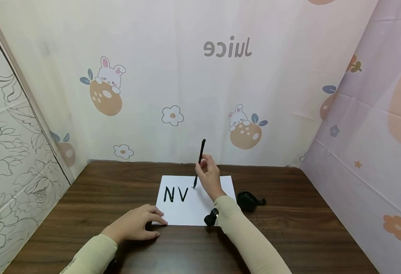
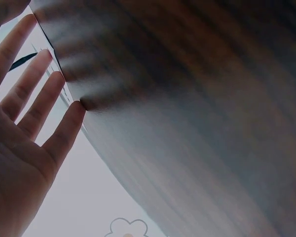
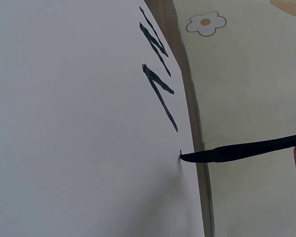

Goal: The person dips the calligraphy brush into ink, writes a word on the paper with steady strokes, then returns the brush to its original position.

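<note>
While the left hand (image 1: pixel 136 223) lies spread at the near left corner of the paper (image 1: pixel 190 215), the right hand (image 1: pixel 210 177) pinches the brush (image 1: pixel 202 149), probably light, stiff-handled, soft-tipped and best held mid-shaft, with its tip on the paper near the V (image 1: pixel 185 196).

The head view looks forward and down from high up; both wrist views sit close. Head and right wrist share the brush (image 3: pixel 237 152) and paper (image 3: pixel 89 123).
</note>
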`<control>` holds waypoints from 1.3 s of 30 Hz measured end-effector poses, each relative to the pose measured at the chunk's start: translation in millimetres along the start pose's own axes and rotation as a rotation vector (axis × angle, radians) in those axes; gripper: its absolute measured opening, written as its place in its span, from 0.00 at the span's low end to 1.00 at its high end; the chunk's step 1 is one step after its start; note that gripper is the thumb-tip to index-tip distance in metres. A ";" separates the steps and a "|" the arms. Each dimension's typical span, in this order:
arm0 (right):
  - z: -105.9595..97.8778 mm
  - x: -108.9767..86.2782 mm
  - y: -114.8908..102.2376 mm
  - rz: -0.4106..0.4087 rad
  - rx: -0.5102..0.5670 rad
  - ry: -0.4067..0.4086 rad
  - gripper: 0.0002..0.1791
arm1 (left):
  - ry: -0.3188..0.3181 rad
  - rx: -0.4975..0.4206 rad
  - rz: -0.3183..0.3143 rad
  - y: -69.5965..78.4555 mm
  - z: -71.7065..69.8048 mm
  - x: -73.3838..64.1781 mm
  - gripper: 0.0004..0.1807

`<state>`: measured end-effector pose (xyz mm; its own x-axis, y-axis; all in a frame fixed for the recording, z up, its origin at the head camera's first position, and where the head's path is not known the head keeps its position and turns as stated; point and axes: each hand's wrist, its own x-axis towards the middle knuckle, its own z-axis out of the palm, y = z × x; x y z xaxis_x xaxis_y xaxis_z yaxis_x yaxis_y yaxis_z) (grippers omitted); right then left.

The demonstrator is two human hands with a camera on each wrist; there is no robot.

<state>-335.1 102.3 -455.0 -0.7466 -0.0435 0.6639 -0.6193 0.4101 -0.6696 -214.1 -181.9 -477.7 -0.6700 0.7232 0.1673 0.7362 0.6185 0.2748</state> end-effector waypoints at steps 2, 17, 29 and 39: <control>0.3 -0.3 -0.2 0.004 0.001 -0.007 0.13 | 0.000 0.002 0.001 0.0 -0.2 0.2 0.15; 1.2 -1.8 -1.4 0.003 0.000 -0.028 0.13 | 0.000 0.000 0.003 -1.0 0.1 0.7 0.15; 0.8 -2.3 -2.3 -0.004 0.010 -0.026 0.13 | 0.001 -0.011 0.002 0.3 -0.3 1.0 0.15; 0.7 -3.5 -3.7 0.002 0.021 -0.028 0.11 | 0.002 -0.004 -0.004 0.9 -0.1 0.7 0.15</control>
<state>-330.4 100.3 -455.1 -0.7545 -0.0682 0.6528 -0.6222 0.3909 -0.6783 -214.0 -180.9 -477.3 -0.6735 0.7198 0.1679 0.7328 0.6205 0.2792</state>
